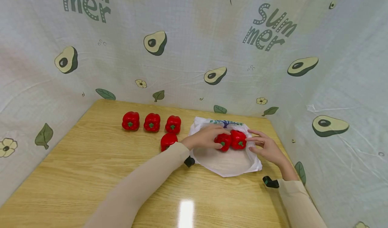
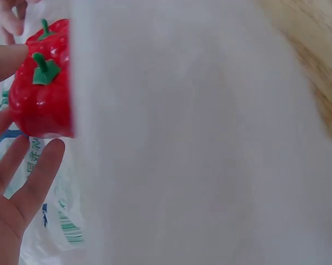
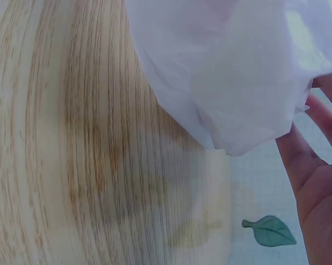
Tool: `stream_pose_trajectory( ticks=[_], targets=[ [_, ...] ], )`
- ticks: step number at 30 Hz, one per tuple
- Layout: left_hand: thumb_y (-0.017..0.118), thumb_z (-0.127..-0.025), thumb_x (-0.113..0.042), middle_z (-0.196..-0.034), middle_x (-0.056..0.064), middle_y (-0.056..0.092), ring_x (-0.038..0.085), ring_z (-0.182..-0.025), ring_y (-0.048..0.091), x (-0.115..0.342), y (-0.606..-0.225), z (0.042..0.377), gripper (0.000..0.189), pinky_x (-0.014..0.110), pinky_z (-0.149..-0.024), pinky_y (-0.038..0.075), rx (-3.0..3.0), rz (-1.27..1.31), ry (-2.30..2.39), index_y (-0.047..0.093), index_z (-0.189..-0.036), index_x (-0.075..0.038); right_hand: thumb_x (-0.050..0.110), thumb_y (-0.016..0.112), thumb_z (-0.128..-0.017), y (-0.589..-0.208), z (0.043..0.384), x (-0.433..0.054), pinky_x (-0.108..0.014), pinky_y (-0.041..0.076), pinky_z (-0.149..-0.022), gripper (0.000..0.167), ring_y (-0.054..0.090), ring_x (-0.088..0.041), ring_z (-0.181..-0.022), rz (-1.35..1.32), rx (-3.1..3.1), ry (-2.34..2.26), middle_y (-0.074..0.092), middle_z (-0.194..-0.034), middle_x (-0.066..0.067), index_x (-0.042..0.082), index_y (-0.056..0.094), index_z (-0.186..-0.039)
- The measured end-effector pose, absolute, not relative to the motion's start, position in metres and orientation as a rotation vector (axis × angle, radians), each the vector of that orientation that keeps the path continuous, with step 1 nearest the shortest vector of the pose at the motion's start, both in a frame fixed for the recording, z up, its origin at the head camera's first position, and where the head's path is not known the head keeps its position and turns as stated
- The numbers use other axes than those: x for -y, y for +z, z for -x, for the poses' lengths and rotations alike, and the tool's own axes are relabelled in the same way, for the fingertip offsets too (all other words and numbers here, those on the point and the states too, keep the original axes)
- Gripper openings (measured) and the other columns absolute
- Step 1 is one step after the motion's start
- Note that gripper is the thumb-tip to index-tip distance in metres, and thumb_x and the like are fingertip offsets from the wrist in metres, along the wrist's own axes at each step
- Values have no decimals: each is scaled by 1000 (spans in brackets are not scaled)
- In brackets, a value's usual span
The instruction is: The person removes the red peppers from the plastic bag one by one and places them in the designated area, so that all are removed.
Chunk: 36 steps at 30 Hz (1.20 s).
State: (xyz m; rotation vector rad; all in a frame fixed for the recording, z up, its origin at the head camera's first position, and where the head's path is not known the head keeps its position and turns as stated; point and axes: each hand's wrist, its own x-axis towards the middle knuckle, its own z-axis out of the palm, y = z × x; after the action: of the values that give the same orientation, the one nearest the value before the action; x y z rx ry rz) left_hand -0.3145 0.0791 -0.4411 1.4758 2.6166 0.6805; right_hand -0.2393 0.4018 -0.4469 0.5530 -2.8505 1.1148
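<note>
A white plastic bag (image 1: 225, 167) with a blue-green tree print lies spread with its mouth open on the table. Inside it, two red bell peppers sit side by side, a left one (image 1: 223, 141) and a right one (image 1: 238, 139). My left hand (image 1: 206, 137) reaches in, thumb and spread fingers around the left pepper (image 2: 41, 99), not closed tightly on it. At the bag's right rim, my right hand (image 1: 266, 148) has its fingers extended against the plastic. In the right wrist view, the bag's side (image 3: 232, 99) partly hides those fingers (image 3: 295, 154).
Left of the bag, three red bell peppers stand in a row: one pepper (image 1: 131, 121), a second (image 1: 152, 122) and a third (image 1: 173, 124). Another pepper (image 1: 168, 141) is partly hidden by my left forearm. A printed cloth (image 1: 188, 53) walls the wooden table (image 1: 91, 174).
</note>
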Motion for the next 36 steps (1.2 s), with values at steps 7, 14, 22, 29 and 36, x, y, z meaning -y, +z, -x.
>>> stream_pose_trajectory(
  ticks=[7, 14, 22, 29, 36],
  targets=[
    [76, -98, -26, -153, -5, 56, 18, -144, 44, -83, -444, 317, 57, 44, -126, 32, -2612, -1457, 672, 58, -152, -28, -1, 77, -94, -447, 240, -401, -64, 46, -107, 32, 46, -48, -144, -553, 2849, 1116, 43, -164, -17, 6, 76, -126],
    [76, -98, -21, -161, -3, 50, 24, -155, 33, -84, -445, 316, 57, 46, -130, 24, -2615, -1440, 641, 58, -151, -28, -1, 77, -94, -447, 241, -401, -63, 46, -107, 33, 43, -48, -146, -562, 2845, 1109, 43, -164, -16, 7, 77, -126],
    [76, -99, -18, -151, -4, 53, 20, -147, 40, -85, -448, 315, 52, 39, -124, 35, -2633, -1473, 648, 61, -148, -28, -1, 78, -93, -449, 241, -403, -65, 45, -105, 32, 44, -49, -143, -567, 2834, 1079, 45, -161, -19, 6, 78, -124],
    [75, -100, -18, -152, -3, 51, 16, -143, 43, -85, -450, 314, 53, 33, -119, 42, -2620, -1470, 658, 59, -149, -28, -1, 78, -94, -449, 241, -402, -65, 44, -106, 32, 42, -49, -146, -558, 2835, 1112, 44, -162, -18, 6, 77, -125],
    [73, -102, -18, -166, -3, 43, 19, -154, 36, -83, -450, 313, 56, 38, -125, 36, -2602, -1472, 634, 54, -153, -28, 0, 78, -94, -450, 240, -403, -68, 44, -105, 31, 40, -50, -146, -576, 2828, 1102, 44, -161, -20, 5, 77, -124]
  ],
)
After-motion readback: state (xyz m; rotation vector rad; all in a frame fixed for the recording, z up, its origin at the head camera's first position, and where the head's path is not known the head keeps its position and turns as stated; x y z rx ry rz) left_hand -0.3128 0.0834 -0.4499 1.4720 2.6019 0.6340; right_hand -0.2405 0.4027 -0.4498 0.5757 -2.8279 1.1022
